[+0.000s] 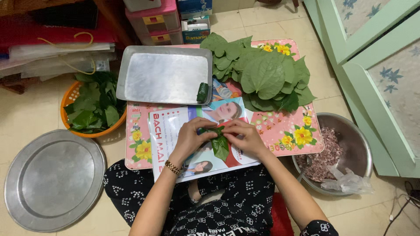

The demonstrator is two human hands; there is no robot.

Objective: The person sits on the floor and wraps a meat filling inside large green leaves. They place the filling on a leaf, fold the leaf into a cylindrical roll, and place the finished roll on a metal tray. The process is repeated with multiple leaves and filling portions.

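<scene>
Hands [218, 133] around green leaf [220, 144]

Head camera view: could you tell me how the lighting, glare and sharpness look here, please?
In the head view the light is soft and even, with faint shadows; the rectangular metal tray shows a broad pale sheen, the round metal tray a duller one; left hand, right hand and the leaf are fairly sharp; door frame lines lean near the edges.

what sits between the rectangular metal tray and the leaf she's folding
In the head view, only a glossy magazine lies between the rectangular tray and the folded leaf.
</scene>
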